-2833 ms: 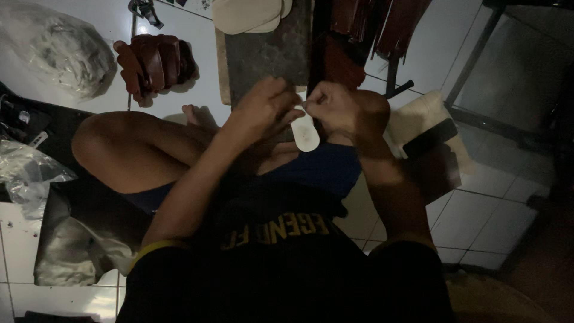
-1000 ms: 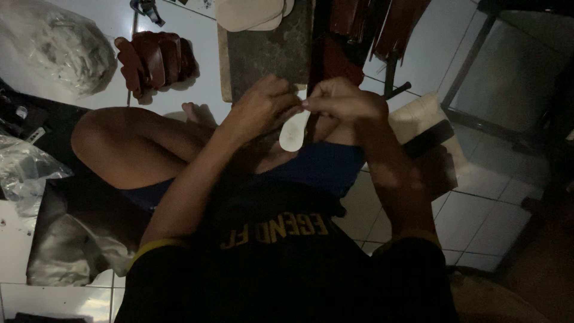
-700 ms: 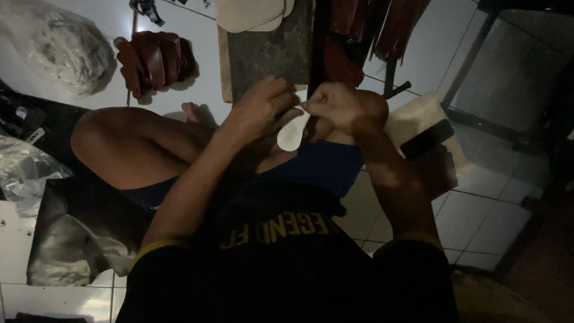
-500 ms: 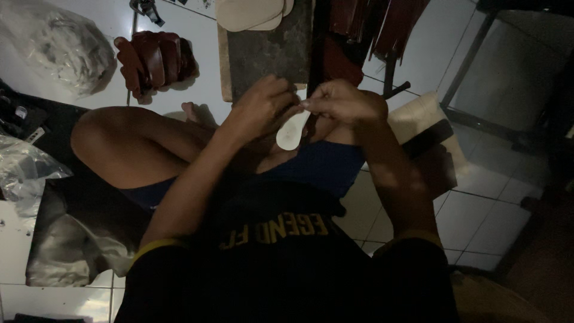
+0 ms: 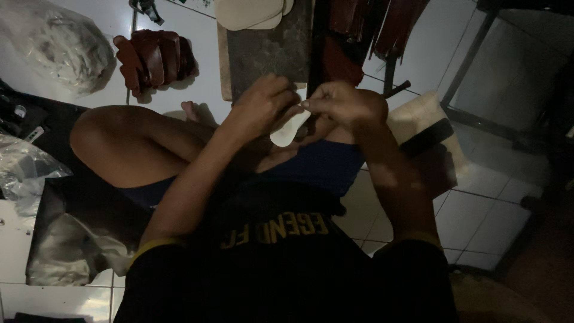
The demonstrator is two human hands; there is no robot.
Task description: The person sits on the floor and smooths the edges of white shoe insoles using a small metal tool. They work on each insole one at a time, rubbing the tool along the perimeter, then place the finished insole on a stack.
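Note:
A small white oval piece (image 5: 288, 130), shaped like a shoe insole, hangs between both hands over my lap. My left hand (image 5: 261, 105) grips its upper left edge with curled fingers. My right hand (image 5: 345, 105) pinches its upper right end between thumb and fingertips. The hands nearly touch each other above the piece. I sit on the floor with my bare left knee (image 5: 113, 137) raised, in blue shorts and a dark shirt.
A dark stone slab (image 5: 266, 51) on a wooden board lies ahead, with pale insole cutouts (image 5: 246, 12) at its far end. Stacked dark red leather pieces (image 5: 154, 58) sit left of it, more red strips (image 5: 382, 24) to the right. Plastic bags (image 5: 57, 45) lie at left. A metal frame (image 5: 478, 113) stands right.
The white piece has swung from hanging down-right to angling down-left, and both hands have kept hold of it in nearly the same place.

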